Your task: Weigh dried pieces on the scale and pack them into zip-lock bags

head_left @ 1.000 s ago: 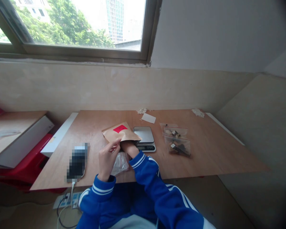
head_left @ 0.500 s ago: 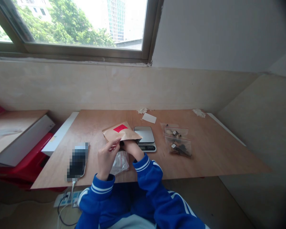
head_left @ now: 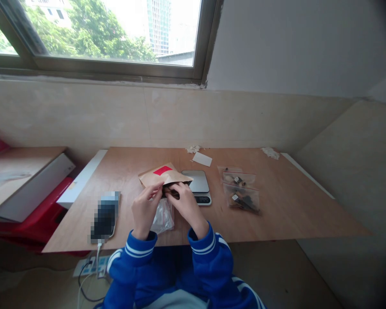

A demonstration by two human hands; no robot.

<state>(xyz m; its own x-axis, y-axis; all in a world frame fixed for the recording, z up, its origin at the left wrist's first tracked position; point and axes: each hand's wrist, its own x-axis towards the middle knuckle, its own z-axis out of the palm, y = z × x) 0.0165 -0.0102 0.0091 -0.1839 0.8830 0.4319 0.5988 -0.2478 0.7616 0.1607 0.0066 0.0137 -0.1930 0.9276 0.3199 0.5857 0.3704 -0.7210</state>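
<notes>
A brown kraft paper bag (head_left: 148, 176) with a red label (head_left: 162, 171) lies tilted, its dark mouth facing me. My left hand (head_left: 144, 210) is closed, pinching the bag's edge at the left of the mouth. At the opening my right hand (head_left: 187, 207) has its fingers bent and closed; what they grip is hidden in the shadow of the mouth. Under the hands lies a clear plastic zip bag (head_left: 163, 219). Just right of the paper bag sits a kitchen scale (head_left: 199, 182), partly covered by it.
On the right of the wooden table (head_left: 292, 206) lie several zip bags (head_left: 241, 199) with small dark and tan pieces. A white card (head_left: 202, 159) is at the back. On the left a phone (head_left: 105, 219) rests, its cable (head_left: 98, 262) hanging over the front edge.
My right hand has drawn back out of the paper bag, its fingers now showing at the mouth. The left hand keeps its pinch on the bag.
</notes>
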